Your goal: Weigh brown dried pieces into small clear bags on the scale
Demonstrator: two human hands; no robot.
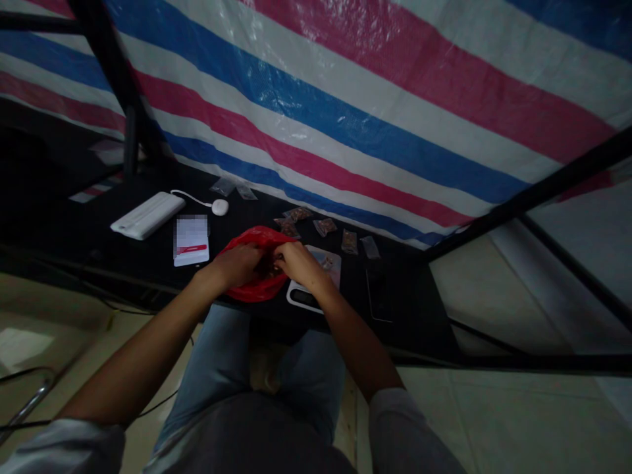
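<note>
My left hand (236,264) and my right hand (296,261) meet over a crumpled red plastic bag (251,291) and grip its gathered top. Something dark shows between my fingers, too small to tell. Beyond my right hand lie several small brown-filled plastic packets (324,226) on the black table (148,263). Under my right wrist sits a white flat device with a dark panel (304,298), possibly a scale, with a printed card (326,262) on it.
A white power bank (147,215) is cabled to a small round white object (220,207). Near it lie a white box with a red stripe (191,240) and clear plastic bags (223,187). A dark phone (378,293) lies at the right. A striped tarpaulin (316,112) hangs behind on black frame bars.
</note>
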